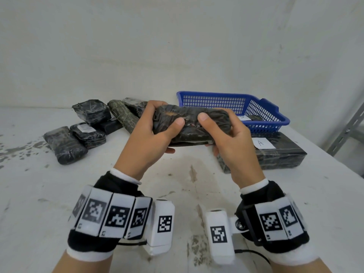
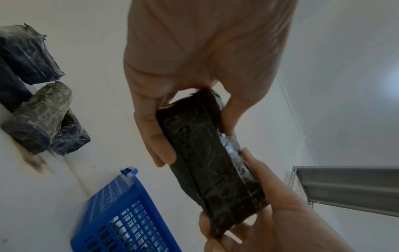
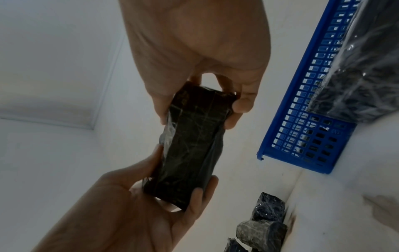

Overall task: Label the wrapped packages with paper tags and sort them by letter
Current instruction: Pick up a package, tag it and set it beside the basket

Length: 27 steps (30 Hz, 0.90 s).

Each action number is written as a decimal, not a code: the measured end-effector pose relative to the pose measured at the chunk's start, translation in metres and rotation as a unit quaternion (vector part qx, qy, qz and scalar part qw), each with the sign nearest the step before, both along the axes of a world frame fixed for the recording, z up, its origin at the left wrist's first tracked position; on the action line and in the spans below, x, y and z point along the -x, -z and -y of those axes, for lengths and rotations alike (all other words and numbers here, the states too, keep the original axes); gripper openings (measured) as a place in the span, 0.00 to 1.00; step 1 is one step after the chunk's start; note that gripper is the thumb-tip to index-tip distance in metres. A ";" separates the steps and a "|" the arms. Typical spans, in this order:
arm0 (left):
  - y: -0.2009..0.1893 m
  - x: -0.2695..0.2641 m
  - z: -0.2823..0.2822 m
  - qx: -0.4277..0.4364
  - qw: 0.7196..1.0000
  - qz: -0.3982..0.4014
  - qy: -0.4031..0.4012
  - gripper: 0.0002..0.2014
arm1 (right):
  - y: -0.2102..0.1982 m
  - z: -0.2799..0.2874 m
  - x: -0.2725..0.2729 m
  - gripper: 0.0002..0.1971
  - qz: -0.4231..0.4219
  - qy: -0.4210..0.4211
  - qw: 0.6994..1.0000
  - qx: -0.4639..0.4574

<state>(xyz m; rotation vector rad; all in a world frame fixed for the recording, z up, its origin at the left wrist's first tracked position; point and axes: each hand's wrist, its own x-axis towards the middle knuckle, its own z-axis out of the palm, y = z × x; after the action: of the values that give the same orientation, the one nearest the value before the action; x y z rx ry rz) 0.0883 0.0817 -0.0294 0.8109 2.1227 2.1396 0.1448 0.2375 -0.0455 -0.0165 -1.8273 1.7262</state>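
Observation:
Both hands hold one dark, film-wrapped package point(image 1: 189, 125) above the middle of the white table. My left hand point(image 1: 155, 133) grips its left end, thumb on the near face. My right hand point(image 1: 222, 133) grips the right end the same way. No tag shows on the faces I see. In the left wrist view the package point(image 2: 207, 153) runs between the two hands; the right wrist view shows the package point(image 3: 192, 145) from its other end. A long wrapped package with a white tag marked A point(image 1: 263, 143) lies at the right. A blue basket point(image 1: 275, 115) behind it holds a tagged package point(image 1: 250, 117).
Several dark wrapped packages point(image 1: 82, 133) lie in a pile at the back left; one carries a white tag point(image 1: 85, 128). A white wall rises close behind the table. A grey metal shelf upright point(image 1: 346, 131) stands past the table's right edge.

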 end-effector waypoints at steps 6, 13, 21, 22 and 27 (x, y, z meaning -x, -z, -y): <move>0.002 0.001 0.000 0.000 1.000 -0.006 -0.002 0.11 | 0.004 0.002 0.002 0.16 -0.015 0.010 0.999 -0.037; -0.003 0.003 0.001 0.004 0.999 0.049 0.003 0.07 | 0.005 -0.004 0.002 0.29 -0.027 0.012 0.996 -0.086; -0.004 0.009 0.002 -0.137 0.989 0.041 0.045 0.06 | -0.004 -0.002 0.001 0.28 -0.030 -0.071 0.995 0.057; -0.003 0.010 0.003 -0.140 0.988 0.042 0.046 0.10 | -0.004 -0.004 0.002 0.30 -0.033 -0.075 0.995 0.065; -0.003 0.012 0.005 -0.159 0.982 0.090 0.034 0.41 | -0.004 -0.007 0.002 0.29 -0.028 -0.094 0.992 0.077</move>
<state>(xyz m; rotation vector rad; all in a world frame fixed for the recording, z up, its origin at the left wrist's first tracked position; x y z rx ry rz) 0.0759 0.0770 -0.0264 0.6629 1.6693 2.4469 0.1431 0.2449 -0.0414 0.1444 -1.6964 1.9755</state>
